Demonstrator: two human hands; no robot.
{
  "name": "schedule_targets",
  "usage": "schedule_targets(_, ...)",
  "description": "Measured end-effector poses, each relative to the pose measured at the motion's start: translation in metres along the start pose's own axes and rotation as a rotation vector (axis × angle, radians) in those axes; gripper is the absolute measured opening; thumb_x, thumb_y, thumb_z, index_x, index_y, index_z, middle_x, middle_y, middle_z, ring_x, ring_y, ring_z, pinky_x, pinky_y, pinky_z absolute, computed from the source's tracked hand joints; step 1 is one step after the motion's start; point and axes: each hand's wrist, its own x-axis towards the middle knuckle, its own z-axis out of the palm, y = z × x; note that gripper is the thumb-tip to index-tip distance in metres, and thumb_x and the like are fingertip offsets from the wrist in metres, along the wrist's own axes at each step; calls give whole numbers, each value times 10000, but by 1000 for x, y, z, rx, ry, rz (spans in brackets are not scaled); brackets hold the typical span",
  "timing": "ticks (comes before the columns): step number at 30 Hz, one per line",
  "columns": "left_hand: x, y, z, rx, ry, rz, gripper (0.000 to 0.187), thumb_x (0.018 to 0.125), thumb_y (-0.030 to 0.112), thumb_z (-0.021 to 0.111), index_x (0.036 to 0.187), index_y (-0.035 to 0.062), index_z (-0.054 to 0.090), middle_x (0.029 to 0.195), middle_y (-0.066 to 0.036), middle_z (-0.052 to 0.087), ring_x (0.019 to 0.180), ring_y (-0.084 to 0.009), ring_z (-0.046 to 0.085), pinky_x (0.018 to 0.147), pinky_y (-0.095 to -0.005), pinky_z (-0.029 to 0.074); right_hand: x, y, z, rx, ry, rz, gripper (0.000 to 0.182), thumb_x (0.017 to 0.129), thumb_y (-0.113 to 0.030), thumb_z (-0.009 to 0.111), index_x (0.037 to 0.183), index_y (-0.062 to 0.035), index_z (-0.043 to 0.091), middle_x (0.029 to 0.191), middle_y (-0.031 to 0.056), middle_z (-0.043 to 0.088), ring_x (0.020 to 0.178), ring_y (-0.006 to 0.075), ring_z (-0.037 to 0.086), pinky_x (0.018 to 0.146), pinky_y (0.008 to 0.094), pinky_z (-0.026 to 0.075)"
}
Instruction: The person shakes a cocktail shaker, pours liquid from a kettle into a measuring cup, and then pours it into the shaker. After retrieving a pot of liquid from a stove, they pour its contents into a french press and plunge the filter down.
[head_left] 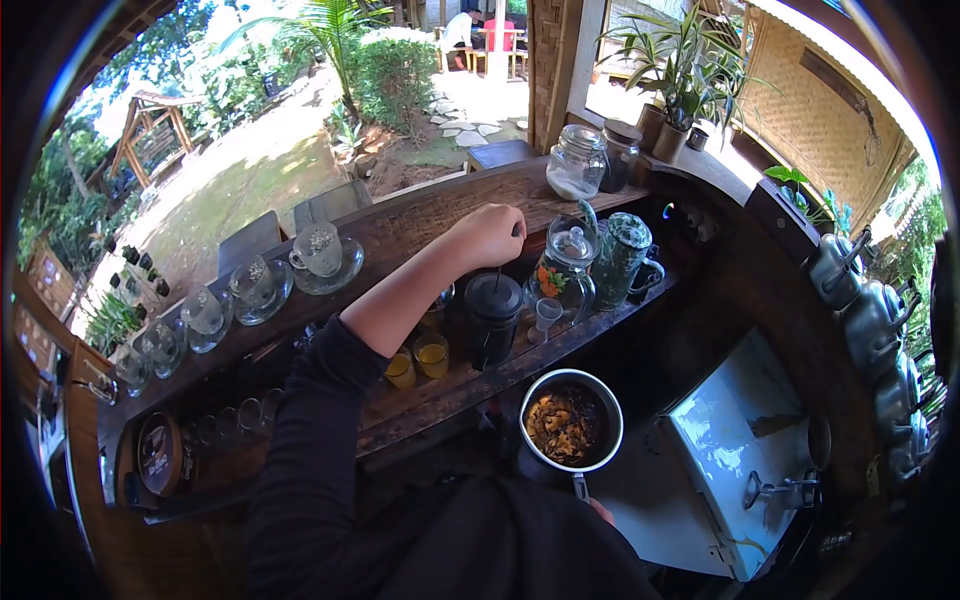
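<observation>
Glass cups [319, 250] on saucers in row along outer ledge of wooden table [440, 235]. Clear lidded jar [575, 175], white contents, beside darker jar [620, 158]. Potted plants [684, 85] behind jars. Glass teapot [553, 280] with orange flower design, next to green speckled pot [620, 262]. Two glasses of yellow-orange drink [432, 358] on lower shelf; more glasses [228, 422] toward left end, near round dark container [160, 455]. Metal kettles [872, 325] lined up at far right. Outdoors: trimmed bush [397, 85], stepping stones [468, 135], roofed wooden structure [155, 130], person in red [500, 36].
</observation>
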Motion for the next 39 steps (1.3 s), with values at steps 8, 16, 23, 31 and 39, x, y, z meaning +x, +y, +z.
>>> schedule_targets(8,-7,27,-36,-35,87,12,220,726,142,525,871,22,638,831,-177,646,832,-317,620,778,-379,478,1,2,-3,2,13,-8,292,901,-217,575,1054,31,554,870,44,609,811,99,558,764,239,432)
schedule_targets(16,-12,17,-34,-13,143,-19,220,754,163,521,880,22,632,811,-174,643,820,-307,622,764,-379,475,9,16,-14,-40,0,-32,242,913,-198,555,1015,21,565,834,28,604,773,76,550,710,217,435)
schedule_targets(23,-19,1,-25,-15,147,-26,206,772,106,497,924,33,616,730,-131,612,701,-227,608,658,-344,463,10,16,-18,-18,-13,-31,242,916,-188,550,1024,27,566,845,36,613,787,80,561,718,214,438)
schedule_targets(31,-23,6,-14,-37,150,-38,196,798,148,484,907,45,610,730,-151,612,715,-277,606,681,-376,457,9,10,-18,-30,-27,-19,242,916,-195,551,1001,31,564,830,30,607,770,79,554,710,217,438)
schedule_targets(39,-21,2,-12,-16,162,-53,205,798,148,482,925,50,609,772,-154,627,752,-287,613,700,-374,461,1,2,-15,-23,-26,-10,224,918,-184,546,1001,24,562,830,27,603,774,79,551,717,220,437)
